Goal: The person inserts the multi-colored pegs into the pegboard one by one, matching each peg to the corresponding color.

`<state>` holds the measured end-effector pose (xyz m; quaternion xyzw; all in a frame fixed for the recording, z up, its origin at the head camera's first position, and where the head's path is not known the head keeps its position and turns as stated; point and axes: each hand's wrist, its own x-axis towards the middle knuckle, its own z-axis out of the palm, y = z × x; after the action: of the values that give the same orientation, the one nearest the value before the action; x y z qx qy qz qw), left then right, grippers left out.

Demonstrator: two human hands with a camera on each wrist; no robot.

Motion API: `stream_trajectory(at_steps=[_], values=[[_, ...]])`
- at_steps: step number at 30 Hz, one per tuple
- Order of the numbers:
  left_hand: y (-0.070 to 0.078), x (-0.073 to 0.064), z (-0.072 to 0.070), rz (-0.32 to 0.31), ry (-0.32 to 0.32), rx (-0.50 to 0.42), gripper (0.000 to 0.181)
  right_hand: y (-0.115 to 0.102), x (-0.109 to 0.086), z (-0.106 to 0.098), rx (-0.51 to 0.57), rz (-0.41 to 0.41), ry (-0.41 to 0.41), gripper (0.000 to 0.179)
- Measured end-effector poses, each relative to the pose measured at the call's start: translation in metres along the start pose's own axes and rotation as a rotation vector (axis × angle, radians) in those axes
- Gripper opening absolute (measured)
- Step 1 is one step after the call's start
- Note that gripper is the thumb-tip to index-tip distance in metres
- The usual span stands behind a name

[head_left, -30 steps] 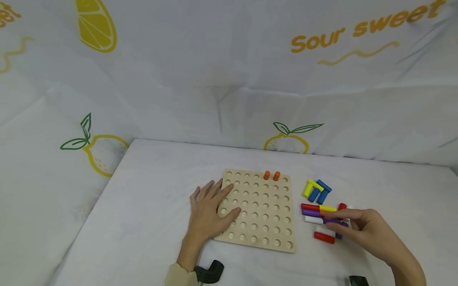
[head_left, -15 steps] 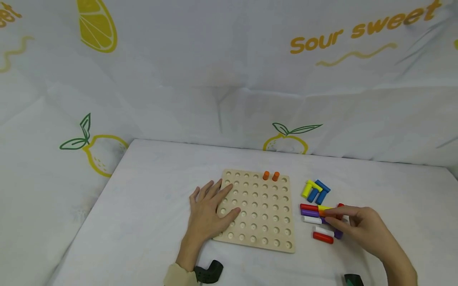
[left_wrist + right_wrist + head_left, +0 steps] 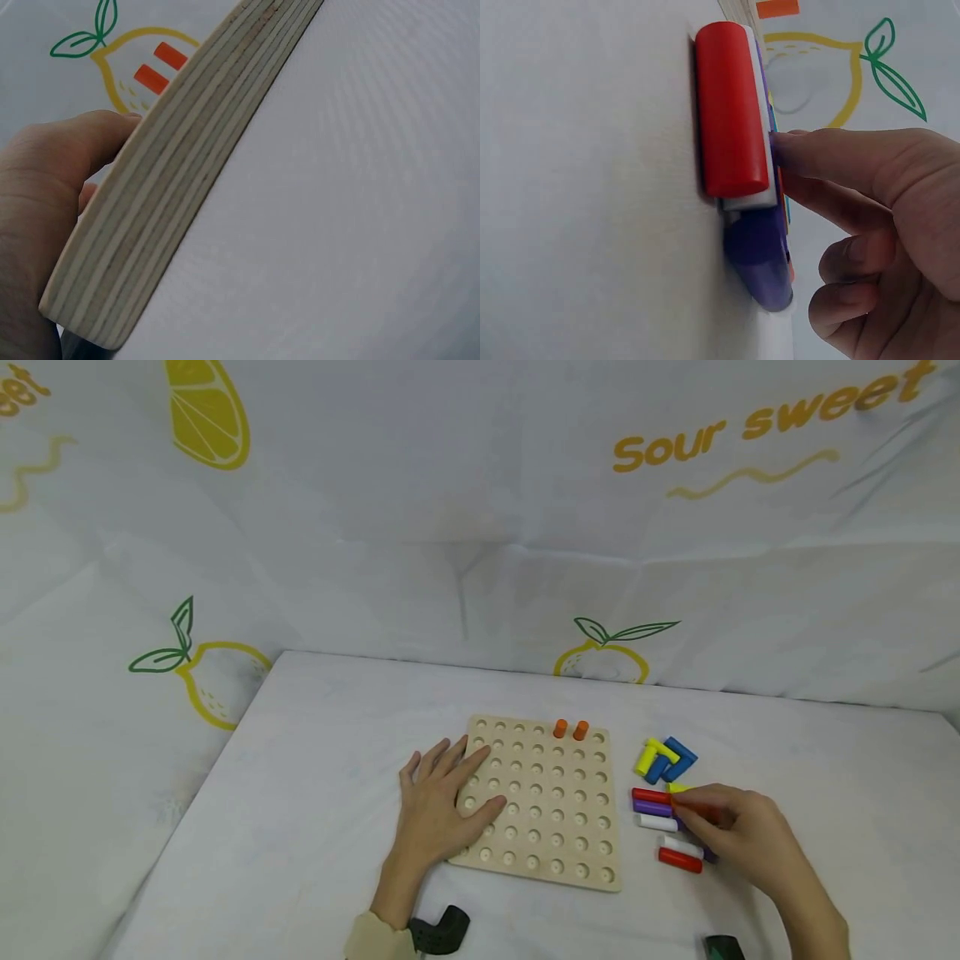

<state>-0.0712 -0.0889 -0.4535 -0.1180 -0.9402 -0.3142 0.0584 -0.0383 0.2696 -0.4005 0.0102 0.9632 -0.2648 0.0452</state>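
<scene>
My left hand (image 3: 435, 814) rests with spread fingers on the left edge of a pale wooden pegboard (image 3: 546, 878). Its thumb lies over the near-left part of the holes, and the left wrist view shows the board's layered side (image 3: 161, 184). Two orange pegs (image 3: 560, 728) stand upright in the back row. My right hand (image 3: 750, 835) reaches into the loose pegs, thumb and index finger pinching an orange peg that is mostly hidden. Around it lie a red peg (image 3: 651, 796), a purple peg (image 3: 652, 808) and a white peg (image 3: 657, 822).
Yellow (image 3: 645, 758) and blue pegs (image 3: 681, 760) lie in a cluster behind the right hand. Nearer lie another white peg (image 3: 681, 847) and red peg (image 3: 680, 860), with a purple one partly hidden beside them. A white cloth (image 3: 247, 843) covers the table.
My right hand has shifted left and slightly away from me, its fingertips closing at the orange peg. Some blue and red pegs beside it have shifted. The left hand and board stay put.
</scene>
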Motion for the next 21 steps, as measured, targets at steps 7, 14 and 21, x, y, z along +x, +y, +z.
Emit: stream_trajectory(at_steps=[7, 14, 21], values=[[-0.0003, -0.0002, -0.0003, -0.001, 0.002, 0.001, 0.068, -0.0021, 0.0013, 0.0034, -0.028, 0.002, 0.001, 0.021], [0.0000, -0.0002, -0.0005, -0.001, 0.004, 0.000, 0.068, -0.0004, 0.0026, 0.0048, -0.031, 0.016, -0.011, 0.026], [0.0001, -0.0002, -0.0004, -0.007, 0.001, -0.004, 0.068, -0.0026, 0.0054, 0.0043, -0.062, 0.041, -0.026, 0.028]])
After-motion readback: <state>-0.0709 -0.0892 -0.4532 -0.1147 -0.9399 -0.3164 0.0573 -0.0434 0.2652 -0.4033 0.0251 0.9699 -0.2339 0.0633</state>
